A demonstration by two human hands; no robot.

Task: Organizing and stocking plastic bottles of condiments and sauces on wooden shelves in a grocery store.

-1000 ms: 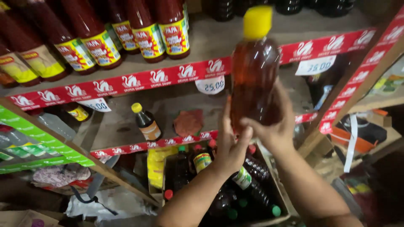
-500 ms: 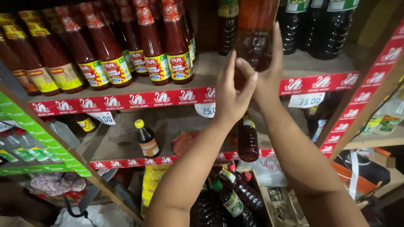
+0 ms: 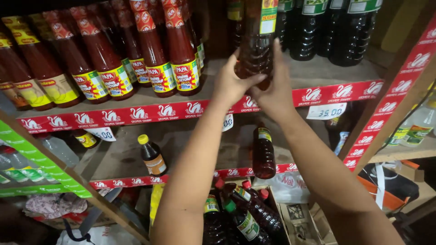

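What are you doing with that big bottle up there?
Both hands, the left hand and right hand, grip a brown sauce bottle at its base, holding it upright at the top shelf. Red ketchup bottles stand to its left, dark bottles to its right. Below, a box holds more bottles.

The light is dim and warm, coming from somewhere behind me and falling mostly on the front of the upper shelf [image 3: 318, 72]. My left hand [image 3: 231, 84] and right hand [image 3: 274, 88] catch it evenly, without hard shadow. Small glints sit on the ketchup bottles [image 3: 150, 50] left of that shelf's middle. Behind them, and above the shelf at the top corners, everything sinks into near black. Below the shelf the floor clutter is murky and soft. Straight edges bow outward near the frame's sides.
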